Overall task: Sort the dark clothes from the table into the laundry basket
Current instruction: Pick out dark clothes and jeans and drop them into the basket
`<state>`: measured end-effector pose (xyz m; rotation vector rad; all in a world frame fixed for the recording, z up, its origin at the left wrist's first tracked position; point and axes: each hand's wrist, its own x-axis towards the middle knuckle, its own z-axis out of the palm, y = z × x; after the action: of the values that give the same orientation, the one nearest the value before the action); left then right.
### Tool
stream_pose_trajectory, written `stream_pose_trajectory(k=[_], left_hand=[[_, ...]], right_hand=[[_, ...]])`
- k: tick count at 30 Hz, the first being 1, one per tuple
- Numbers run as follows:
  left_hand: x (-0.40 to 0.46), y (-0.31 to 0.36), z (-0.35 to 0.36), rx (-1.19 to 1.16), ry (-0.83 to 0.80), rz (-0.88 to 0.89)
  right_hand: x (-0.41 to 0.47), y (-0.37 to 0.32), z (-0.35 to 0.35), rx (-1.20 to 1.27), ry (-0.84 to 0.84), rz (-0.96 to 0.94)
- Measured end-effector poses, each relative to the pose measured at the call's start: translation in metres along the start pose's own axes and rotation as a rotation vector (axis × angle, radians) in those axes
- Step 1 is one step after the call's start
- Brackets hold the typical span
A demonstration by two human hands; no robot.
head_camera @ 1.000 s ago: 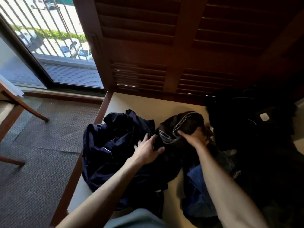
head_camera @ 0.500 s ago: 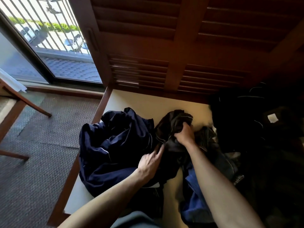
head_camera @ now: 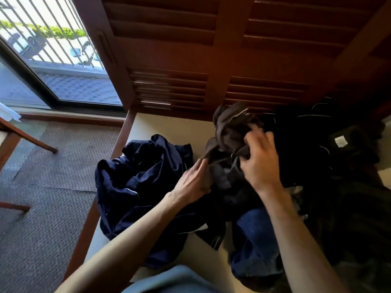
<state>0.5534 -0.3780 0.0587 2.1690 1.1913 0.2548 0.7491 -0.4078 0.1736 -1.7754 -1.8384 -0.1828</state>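
Your right hand (head_camera: 261, 163) was bunched around a dark brown garment (head_camera: 229, 132), fingers curled into the cloth and holding it raised above the desk (head_camera: 169, 127). Your left hand (head_camera: 193, 180) pinched the lower hem of that same garment, at the edge nearest the navy jacket (head_camera: 137, 182). So both hands were grasping the brown piece; neither was free.

The navy jacket lay crumpled on the left part of the desk, partly hanging over its wooden edge. A pair of blue jeans (head_camera: 256, 240) sat under your right forearm, and a heap of black clothes (head_camera: 313, 136) filled the dim right side. No laundry basket showed clearly; the right side was too dark to tell whether the black heap was in one or on the desk.

The risks, as I judged them:
- The brown garment's trailing cloth appeared to lie against the pieces below it. Lifting it away fast could have dragged the jeans or jacket along.
- The jacket already overhung the edge, so a tug or a brush from your left forearm might have tipped it onto the carpet (head_camera: 53, 166).
- With the basket unseen, a blind toss could have missed.
- In this light, brown, navy and black read alike, so a lighter piece buried in the heap might have slipped through unsorted.
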Motion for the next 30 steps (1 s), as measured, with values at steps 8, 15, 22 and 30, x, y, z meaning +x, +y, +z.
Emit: stream_pose_trajectory(k=[8, 15, 22, 30], left_hand=[[-0.114, -0.089, 0.024, 0.344, -0.178, -0.159], [-0.123, -0.068, 0.009, 0.289, 0.152, -0.033], [-0.131, -0.077, -0.039, 0.264, 0.441, -0.573], [-0.138, -0.119, -0.038, -0.16, 0.403, -0.987]], right_hand=[[-0.154, -0.034, 0.088, -0.115, -0.936, 0.005], [-0.082, -0.014, 0.06, 0.133, -0.149, 0.343], [-0.057, -0.007, 0.091, -0.054, -0.929, 0.492], [-0.078, -0.044, 0.122, -0.302, -0.975, 0.372]])
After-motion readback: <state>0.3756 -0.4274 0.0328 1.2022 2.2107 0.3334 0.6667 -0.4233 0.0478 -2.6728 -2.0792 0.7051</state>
